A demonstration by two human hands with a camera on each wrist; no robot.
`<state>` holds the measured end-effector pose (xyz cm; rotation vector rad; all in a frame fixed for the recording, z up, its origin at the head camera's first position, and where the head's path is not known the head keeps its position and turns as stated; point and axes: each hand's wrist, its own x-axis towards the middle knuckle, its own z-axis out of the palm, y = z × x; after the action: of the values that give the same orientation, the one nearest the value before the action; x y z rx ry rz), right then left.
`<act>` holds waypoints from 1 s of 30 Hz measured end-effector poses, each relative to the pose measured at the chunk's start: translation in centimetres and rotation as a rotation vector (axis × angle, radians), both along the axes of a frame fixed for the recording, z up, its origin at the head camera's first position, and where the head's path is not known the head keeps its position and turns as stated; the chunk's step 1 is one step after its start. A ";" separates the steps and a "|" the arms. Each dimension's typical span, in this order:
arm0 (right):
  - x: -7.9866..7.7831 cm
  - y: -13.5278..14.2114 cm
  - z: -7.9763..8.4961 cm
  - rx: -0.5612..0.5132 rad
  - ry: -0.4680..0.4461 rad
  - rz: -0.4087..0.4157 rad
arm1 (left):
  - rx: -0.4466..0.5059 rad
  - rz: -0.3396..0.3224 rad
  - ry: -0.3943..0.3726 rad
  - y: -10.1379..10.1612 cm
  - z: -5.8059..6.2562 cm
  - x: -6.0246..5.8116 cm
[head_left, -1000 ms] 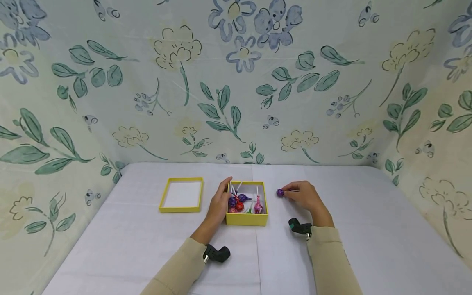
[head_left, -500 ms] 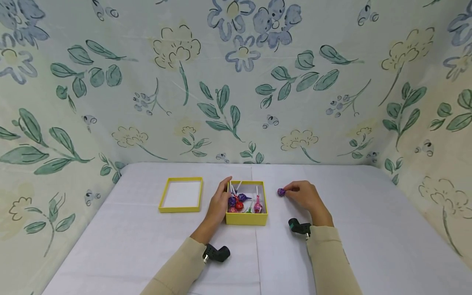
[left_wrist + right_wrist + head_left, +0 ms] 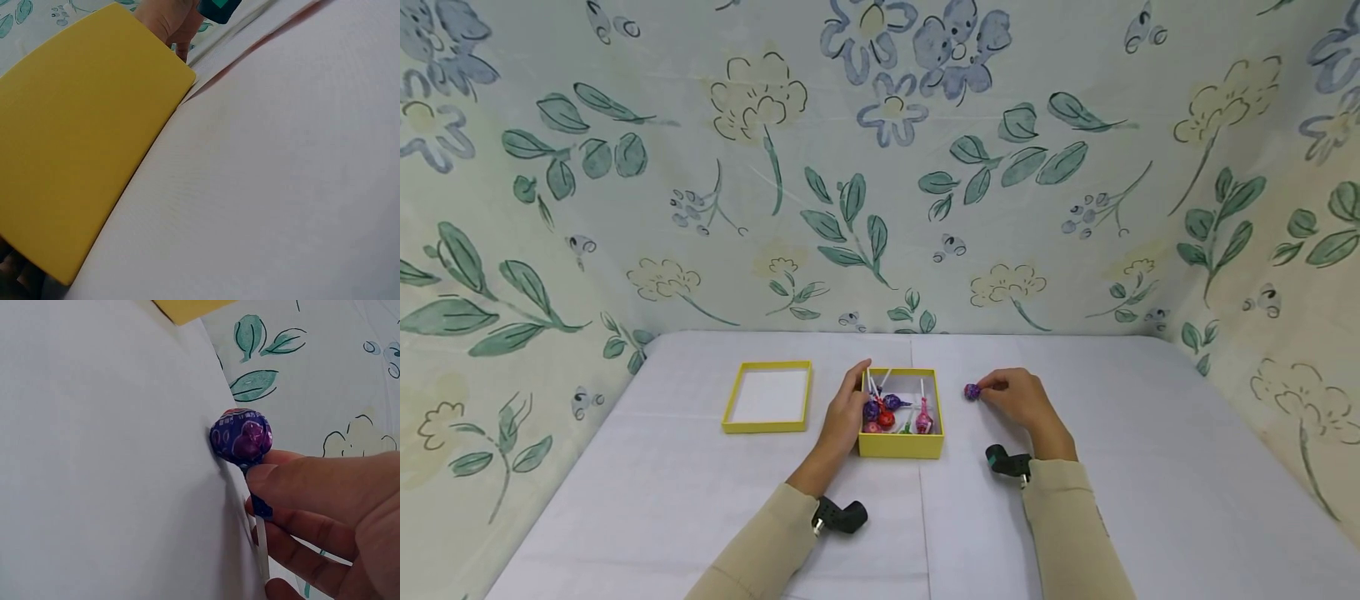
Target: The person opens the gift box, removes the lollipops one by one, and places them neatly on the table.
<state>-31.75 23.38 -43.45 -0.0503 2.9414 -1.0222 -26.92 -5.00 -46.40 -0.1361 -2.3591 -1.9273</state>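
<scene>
My right hand point(image 3: 1018, 402) pinches a purple-wrapped lollipop point(image 3: 972, 392) just below its ball, right of the box. In the right wrist view the lollipop point(image 3: 242, 434) sits close over the white cloth, its thumb and fingers point(image 3: 269, 478) on the wrapper's neck and the white stick pointing down past them. A yellow box point(image 3: 901, 447) stands at mid-table, and my left hand point(image 3: 846, 412) grips its left side. Inside lie several lollipops: purple ones point(image 3: 871, 411), a red one point(image 3: 887, 417) and a pink one point(image 3: 923, 422). The left wrist view shows the box's yellow wall point(image 3: 94, 131), with dark fingertips at the lower left corner.
A yellow-rimmed box lid point(image 3: 767, 428) lies to the left, its white inside facing up. White cloth point(image 3: 625, 500) covers the table, with a crease running down its middle. A flower-patterned curtain point(image 3: 880, 192) rises behind and at both sides.
Between the first frame and the second, the right hand's lollipop shifts very slightly to the right. Both hands, the box and the lid otherwise stay in place.
</scene>
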 end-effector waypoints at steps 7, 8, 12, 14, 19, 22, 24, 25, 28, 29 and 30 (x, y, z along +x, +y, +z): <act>-0.1 0.0 0.1 0.011 -0.015 -0.004 | 0.008 -0.008 0.000 -0.1 0.0 0.0; -0.1 0.0 0.1 0.012 -0.014 0.001 | 0.009 -0.009 0.001 -0.1 -0.1 0.0; 0.1 0.0 0.5 0.019 -0.016 0.016 | 0.014 -0.012 0.002 -0.1 -0.1 0.0; 0.2 0.1 0.7 0.015 -0.012 0.018 | 0.022 -0.012 0.001 -0.1 0.0 0.1; 0.5 0.0 1.6 -0.007 0.026 0.016 | 0.038 -0.008 -0.012 -0.1 0.1 0.1; 0.7 -0.1 2.3 -0.012 0.068 0.030 | 0.038 -0.004 -0.019 0.0 0.2 0.1; 0.8 -0.3 2.7 -0.010 0.097 0.042 | 0.042 -0.010 -0.019 0.0 0.3 0.1; 0.8 -0.4 2.9 -0.008 0.109 0.050 | 0.044 -0.015 -0.022 0.0 0.8 0.4; 1.0 -0.8 3.5 -0.007 0.131 0.064 | 0.048 -0.022 -0.017 -0.1 0.7 0.4; 1.0 -1.0 3.7 -0.005 0.130 0.070 | 0.049 -0.022 -0.017 -0.1 0.7 0.4; 1.1 -1.1 3.9 -0.004 0.129 0.073 | 0.049 -0.022 -0.016 -0.1 0.7 0.3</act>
<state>-30.63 22.29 -39.56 -0.2309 3.0263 -1.0524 -26.57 -5.10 -45.68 -0.1445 -2.3281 -2.0022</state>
